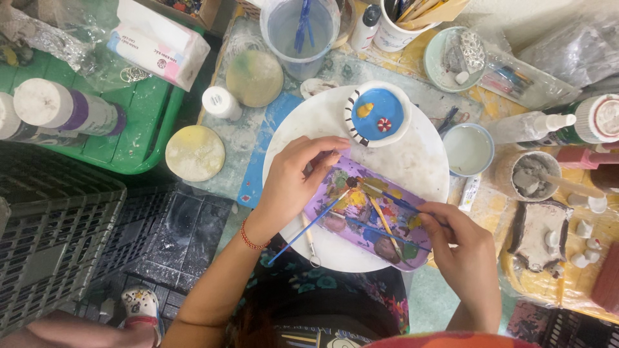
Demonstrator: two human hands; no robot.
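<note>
Left hand (293, 183) pinches one purple palette (367, 212); right hand (461, 248) clamps one brush (387, 200); one blue bowl (379, 113) at twelve o'clock.

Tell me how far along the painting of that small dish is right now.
Done: the small dish has a blue inside with a yellow and a red-white motif. In hand: the left hand steadies the purple palette; the right hand dips a brush there. Left: rim stripes cover only one side.

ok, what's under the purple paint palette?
The purple palette rests on a round white board, beside a blue painted dish. The board's surface beneath the palette is covered; brush handles overlap its near edge.
</note>
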